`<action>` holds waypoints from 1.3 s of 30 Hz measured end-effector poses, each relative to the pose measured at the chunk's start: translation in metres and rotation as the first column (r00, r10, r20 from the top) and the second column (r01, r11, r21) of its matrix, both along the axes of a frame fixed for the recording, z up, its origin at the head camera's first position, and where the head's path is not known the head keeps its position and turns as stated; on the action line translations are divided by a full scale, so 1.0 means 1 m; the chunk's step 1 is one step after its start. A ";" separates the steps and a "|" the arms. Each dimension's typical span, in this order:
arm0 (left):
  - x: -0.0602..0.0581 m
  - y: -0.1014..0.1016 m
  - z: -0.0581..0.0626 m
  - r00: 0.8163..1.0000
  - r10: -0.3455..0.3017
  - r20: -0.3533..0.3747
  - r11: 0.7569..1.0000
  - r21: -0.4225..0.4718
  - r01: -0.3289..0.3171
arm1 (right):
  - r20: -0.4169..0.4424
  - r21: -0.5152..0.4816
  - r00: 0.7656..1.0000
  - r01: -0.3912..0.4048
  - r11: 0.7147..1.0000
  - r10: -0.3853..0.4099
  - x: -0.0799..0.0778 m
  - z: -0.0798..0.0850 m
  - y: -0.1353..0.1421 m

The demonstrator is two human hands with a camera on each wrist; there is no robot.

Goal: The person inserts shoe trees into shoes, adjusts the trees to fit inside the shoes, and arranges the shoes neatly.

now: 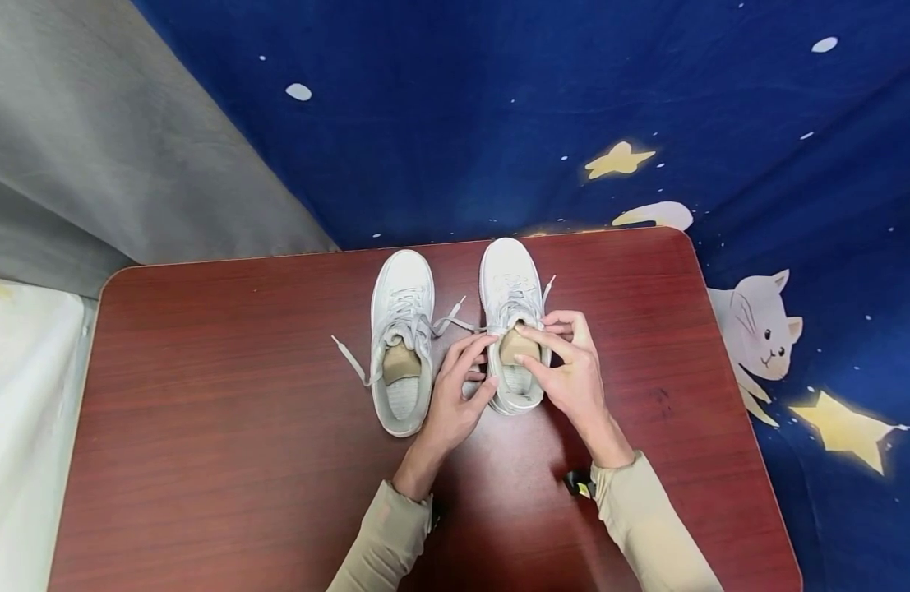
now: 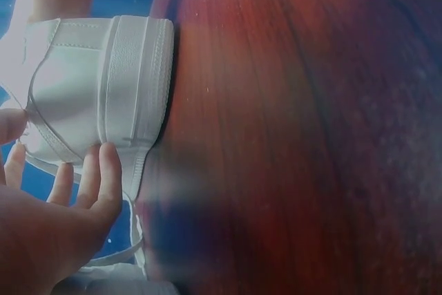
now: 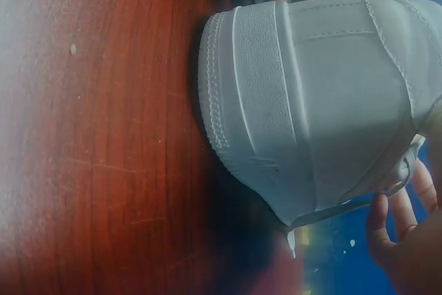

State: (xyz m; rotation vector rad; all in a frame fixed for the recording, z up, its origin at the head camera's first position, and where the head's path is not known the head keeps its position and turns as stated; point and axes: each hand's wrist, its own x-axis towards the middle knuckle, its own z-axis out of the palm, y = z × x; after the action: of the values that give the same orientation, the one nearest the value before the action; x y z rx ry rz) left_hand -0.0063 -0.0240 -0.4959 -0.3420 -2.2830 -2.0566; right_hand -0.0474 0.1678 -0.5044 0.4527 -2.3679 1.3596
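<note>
Two white sneakers stand side by side on the table, toes pointing away: a left sneaker (image 1: 403, 288) and a right sneaker (image 1: 508, 263). My left hand (image 1: 455, 399) holds the right sneaker at the left of its opening, fingertips against the outer side (image 2: 69, 94) and thumb by the collar. At the other side, my right hand (image 1: 573, 370) has its thumb and index finger at the tan tongue (image 1: 519, 349), while its other fingers touch the sneaker's outer side (image 3: 331, 101). Whether the tongue is pinched is hard to see. Grey laces (image 1: 455, 319) hang loose and untied.
The reddish-brown wooden table (image 1: 225, 427) has rounded far corners. Behind it hangs a blue curtain (image 1: 462, 123) with stars and a cat, beside a grey curtain (image 1: 159, 148). White cloth (image 1: 25, 411) lies off the left edge. A small black device (image 1: 579, 483) is by the right cuff.
</note>
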 end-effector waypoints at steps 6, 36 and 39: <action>-0.001 0.002 -0.024 1.000 0.000 0.003 1.000 -0.005 0.000 | 0.029 0.016 1.000 -0.009 1.000 0.008 -0.003 -0.009 0.006; -0.001 0.001 -0.036 1.000 -0.009 0.017 1.000 -0.019 0.009 | -0.022 -0.004 1.000 -0.019 1.000 0.019 -0.006 -0.013 0.005; -0.002 0.002 -0.035 1.000 -0.008 0.019 1.000 -0.021 0.008 | -0.023 0.001 1.000 -0.011 1.000 0.011 -0.007 -0.013 0.005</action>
State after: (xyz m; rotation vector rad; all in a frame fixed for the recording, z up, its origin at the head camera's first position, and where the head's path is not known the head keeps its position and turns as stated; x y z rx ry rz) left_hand -0.0088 -0.0225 -0.5314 -0.3349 -2.3192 -2.0493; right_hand -0.0541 0.1725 -0.5172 0.4801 -2.3508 1.3515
